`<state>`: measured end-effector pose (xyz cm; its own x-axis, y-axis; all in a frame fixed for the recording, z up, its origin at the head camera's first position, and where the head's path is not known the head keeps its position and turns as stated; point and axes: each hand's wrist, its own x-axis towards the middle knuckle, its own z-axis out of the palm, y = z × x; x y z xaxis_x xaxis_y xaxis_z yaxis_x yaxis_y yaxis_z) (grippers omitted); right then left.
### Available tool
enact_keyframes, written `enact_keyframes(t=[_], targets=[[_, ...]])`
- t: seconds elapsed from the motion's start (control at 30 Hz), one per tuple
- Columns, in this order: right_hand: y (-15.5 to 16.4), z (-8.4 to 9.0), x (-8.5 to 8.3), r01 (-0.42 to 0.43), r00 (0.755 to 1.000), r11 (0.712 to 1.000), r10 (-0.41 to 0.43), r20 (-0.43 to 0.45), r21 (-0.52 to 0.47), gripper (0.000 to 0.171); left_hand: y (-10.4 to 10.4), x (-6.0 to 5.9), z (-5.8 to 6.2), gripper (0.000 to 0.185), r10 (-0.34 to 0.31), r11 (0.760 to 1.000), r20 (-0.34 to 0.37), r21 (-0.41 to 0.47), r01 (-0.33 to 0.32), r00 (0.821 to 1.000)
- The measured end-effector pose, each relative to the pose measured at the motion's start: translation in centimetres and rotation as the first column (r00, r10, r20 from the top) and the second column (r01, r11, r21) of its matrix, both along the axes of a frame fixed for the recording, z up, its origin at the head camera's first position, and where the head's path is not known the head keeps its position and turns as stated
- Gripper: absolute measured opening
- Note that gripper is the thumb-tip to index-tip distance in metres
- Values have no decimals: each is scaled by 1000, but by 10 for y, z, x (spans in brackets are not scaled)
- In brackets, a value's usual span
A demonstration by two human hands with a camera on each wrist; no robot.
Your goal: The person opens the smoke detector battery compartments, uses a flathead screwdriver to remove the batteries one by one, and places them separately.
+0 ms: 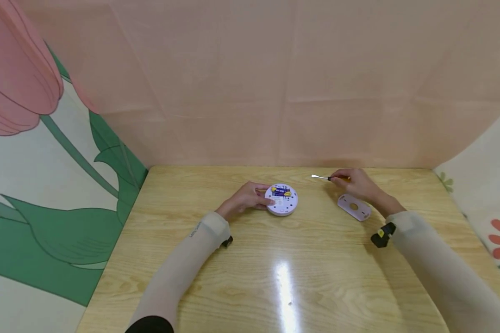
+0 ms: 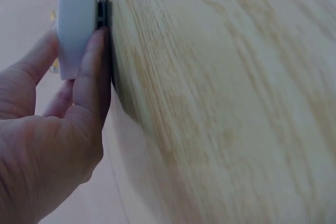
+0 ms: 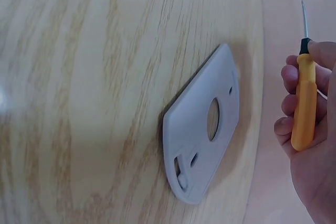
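Note:
My left hand grips the edge of a round white device, apparently a smoke detector, with its dotted back facing up. Blue and yellow batteries sit in that back. The left wrist view shows the detector edge-on, with fingers and thumb on either side of its rim. My right hand holds a screwdriver by its orange handle, its metal shaft pointing left in the head view. Just below that hand, a pale mounting plate with a round central hole lies on the table.
The wooden table reaches back to a plain pinkish backdrop. A flower-printed cloth hangs on the left, and another printed panel borders the right side. Light reflects off the table's front middle.

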<state>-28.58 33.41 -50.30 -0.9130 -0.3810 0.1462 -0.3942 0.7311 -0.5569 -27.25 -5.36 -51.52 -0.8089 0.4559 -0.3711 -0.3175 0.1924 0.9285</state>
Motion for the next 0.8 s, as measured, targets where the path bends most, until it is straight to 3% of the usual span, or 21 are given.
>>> enact_keyframes(t=[0.47,0.8], targets=[[13,-14,-8,74,995,997,-74,68,6,14,-1,2,2,68,-8,1000,6,-4,8,1000],[25,-27,-10,13,999,1000,-12,-33,7,13,-3,2,1,70,-20,1000,9,3,20,1000]])
